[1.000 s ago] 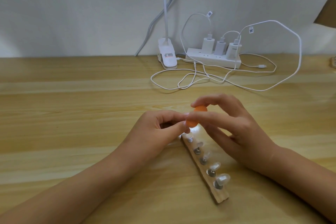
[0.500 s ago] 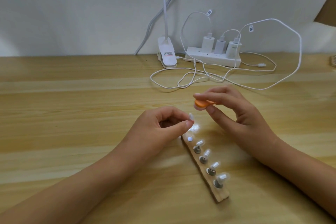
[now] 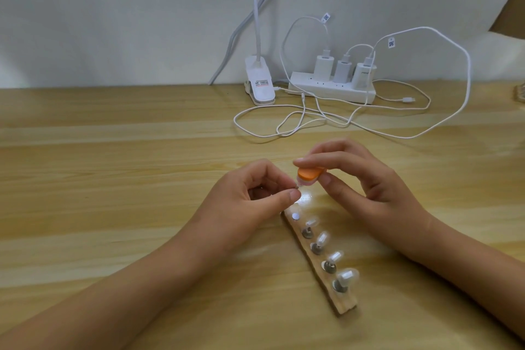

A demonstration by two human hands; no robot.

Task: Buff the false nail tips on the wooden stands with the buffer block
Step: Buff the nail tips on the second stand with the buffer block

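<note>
A wooden stand lies slantwise on the table in front of me, with several clear false nail tips on metal pegs. Its top peg is bare. My left hand pinches one small nail tip between thumb and forefinger, just above the stand's far end. My right hand grips the orange buffer block with fingers above and thumb below. The block's lower face touches the pinched tip.
A white power strip with three chargers sits at the back by the wall, its white cables looped across the table behind my hands. A white clip lamp base stands left of it. The table is light wood.
The nail tip came off the top peg in my left hand. My right hand lifted the buffer away, then brought it back down onto the pinched tip.
</note>
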